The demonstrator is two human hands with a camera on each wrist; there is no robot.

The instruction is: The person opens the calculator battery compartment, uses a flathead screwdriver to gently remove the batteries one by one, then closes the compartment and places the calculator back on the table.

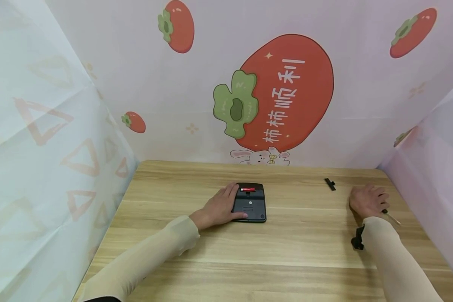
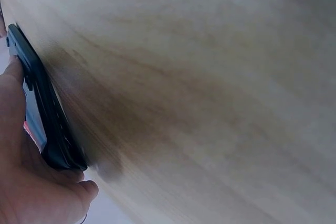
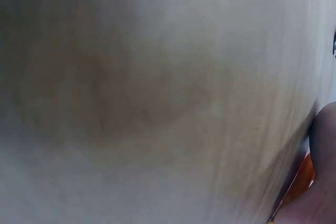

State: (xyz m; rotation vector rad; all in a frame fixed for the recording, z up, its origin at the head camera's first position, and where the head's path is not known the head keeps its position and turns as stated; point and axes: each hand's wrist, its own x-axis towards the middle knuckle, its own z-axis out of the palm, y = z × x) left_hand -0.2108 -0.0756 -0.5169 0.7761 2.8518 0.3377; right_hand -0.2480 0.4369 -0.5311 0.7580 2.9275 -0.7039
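A black calculator (image 1: 251, 207) lies back side up on the wooden table, its battery slot uncovered. A red battery (image 1: 247, 189) sits in that slot. My left hand (image 1: 220, 205) grips the calculator's left side, thumb over its near part and fingers at the far corner; the left wrist view shows the calculator (image 2: 39, 98) edge-on beside the hand (image 2: 31, 182). Far to the right, my right hand (image 1: 369, 201) rests palm down with its fingers spread. Beside it protrudes the thin shaft of a screwdriver (image 1: 393, 218), partly hidden by the hand. An orange piece (image 3: 301, 182) shows by the right hand (image 3: 320, 171).
A small black battery cover (image 1: 330, 184) lies near the table's far edge, left of my right hand. Printed cloth walls (image 1: 196, 84) enclose the table (image 1: 294, 247) at the back and both sides. A black strap-on device (image 1: 357, 239) sits at my right wrist.
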